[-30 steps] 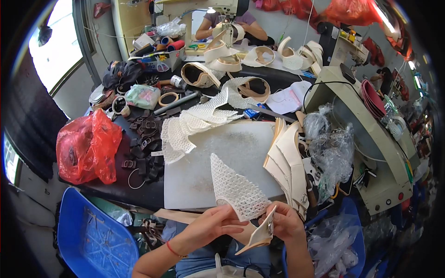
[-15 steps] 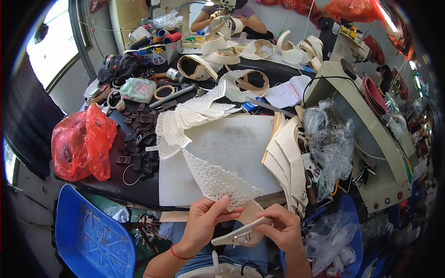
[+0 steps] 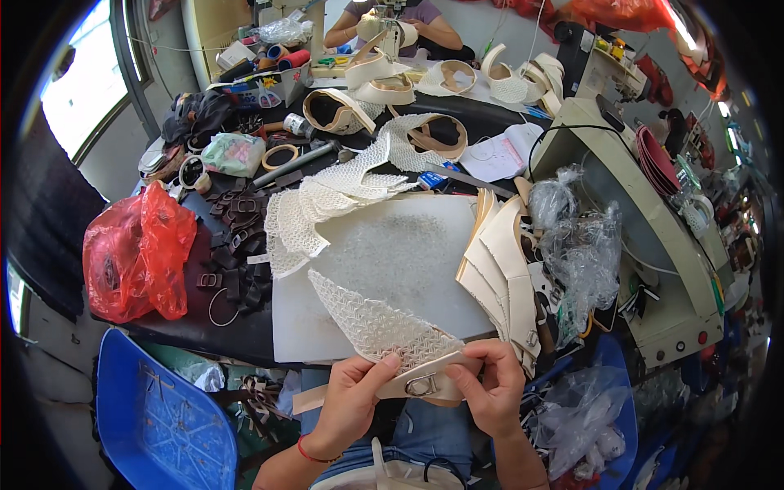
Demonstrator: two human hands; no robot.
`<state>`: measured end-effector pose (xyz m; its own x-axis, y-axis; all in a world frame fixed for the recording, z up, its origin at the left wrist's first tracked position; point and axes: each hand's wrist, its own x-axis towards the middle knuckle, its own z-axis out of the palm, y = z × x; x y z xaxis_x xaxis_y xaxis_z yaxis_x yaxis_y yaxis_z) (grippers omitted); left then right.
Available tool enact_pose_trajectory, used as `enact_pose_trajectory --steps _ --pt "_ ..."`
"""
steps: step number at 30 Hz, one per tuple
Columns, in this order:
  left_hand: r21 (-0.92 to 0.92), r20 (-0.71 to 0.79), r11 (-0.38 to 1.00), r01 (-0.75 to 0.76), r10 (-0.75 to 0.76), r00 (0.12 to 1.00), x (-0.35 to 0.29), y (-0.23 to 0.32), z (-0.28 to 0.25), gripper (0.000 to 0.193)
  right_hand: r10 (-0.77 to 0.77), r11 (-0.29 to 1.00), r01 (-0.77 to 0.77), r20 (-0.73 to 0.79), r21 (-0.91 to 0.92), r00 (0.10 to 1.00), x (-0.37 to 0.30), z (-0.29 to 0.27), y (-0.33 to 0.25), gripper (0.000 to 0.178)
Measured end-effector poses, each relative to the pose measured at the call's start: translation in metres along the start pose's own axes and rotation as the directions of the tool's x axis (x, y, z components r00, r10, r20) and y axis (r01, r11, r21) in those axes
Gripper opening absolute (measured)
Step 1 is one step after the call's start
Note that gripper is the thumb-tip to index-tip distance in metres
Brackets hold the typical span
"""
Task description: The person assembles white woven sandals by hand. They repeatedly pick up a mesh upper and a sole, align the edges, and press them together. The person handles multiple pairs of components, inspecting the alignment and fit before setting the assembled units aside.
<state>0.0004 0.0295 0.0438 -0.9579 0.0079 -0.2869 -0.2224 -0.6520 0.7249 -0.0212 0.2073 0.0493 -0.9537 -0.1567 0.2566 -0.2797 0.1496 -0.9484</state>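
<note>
Over my lap, at the near edge of a white board (image 3: 371, 253), I hold a cream woven leather piece (image 3: 367, 318) and a smooth cream strap (image 3: 447, 367). A metal buckle (image 3: 420, 385) sits on the strap, face up. My left hand (image 3: 353, 400) pinches the woven piece's lower edge against the strap, thumb on top. My right hand (image 3: 494, 388) grips the strap's other end between thumb and fingers. The strap lies along the lower edge of the woven piece, whose pointed end reaches over the board. Whether the two are joined is hidden.
More woven pieces (image 3: 318, 204) lie at the board's far left, smooth cream pieces (image 3: 494, 261) at its right. Dark buckled straps (image 3: 237, 245) and a red plastic bag (image 3: 139, 253) are on the left. A beige machine (image 3: 645, 245) stands right; a co-worker (image 3: 437, 28) sits across.
My right hand has raised and turned the strap, bringing its buckle face up against the woven piece's lower edge. My left hand has shifted slightly left and down. The view has also shifted slightly.
</note>
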Motion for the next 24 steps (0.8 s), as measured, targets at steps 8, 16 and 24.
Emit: enact_pose_trajectory --steps 8,16,24 --pt "0.06 0.045 0.998 -0.006 0.003 0.999 -0.003 -0.002 -0.007 0.021 0.025 0.999 -0.025 0.003 0.029 1.0 0.001 0.003 0.0 0.027" --pt "0.149 0.081 0.988 -0.035 0.024 0.996 -0.007 0.004 -0.006 0.024 0.115 0.993 -0.113 -0.074 0.022 0.991 0.003 0.008 -0.007 0.025" --pt "0.316 0.214 0.949 -0.017 -0.054 0.975 -0.018 0.024 -0.004 0.042 0.124 0.986 -0.131 0.071 0.106 0.99 -0.002 0.006 -0.001 0.017"
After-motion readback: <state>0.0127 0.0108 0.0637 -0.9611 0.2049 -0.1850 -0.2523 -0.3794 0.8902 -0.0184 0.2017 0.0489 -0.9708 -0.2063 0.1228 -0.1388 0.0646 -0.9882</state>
